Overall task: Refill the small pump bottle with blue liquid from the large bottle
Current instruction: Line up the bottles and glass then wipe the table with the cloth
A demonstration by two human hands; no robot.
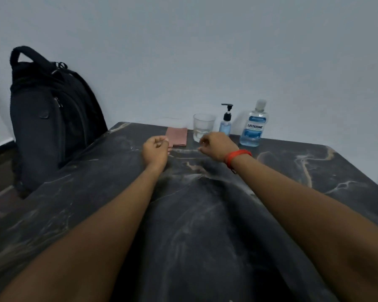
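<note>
While left hand, right hand curl empty, pump bottle upright; nozzle leftward.

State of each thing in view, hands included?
small pump bottle: upright, pump on, some blue liquid
large bottle: upright, capped, blue liquid inside
glass: upright, contents unclear
pink cloth: folded, lying flat
backpack: standing upright
left hand: fingers curled, holds nothing
right hand: fingers curled, holds nothing

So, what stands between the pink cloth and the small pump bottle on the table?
A clear drinking glass stands between the pink cloth and the small pump bottle, as the head view shows. The right hand hides its lower right part.
</note>
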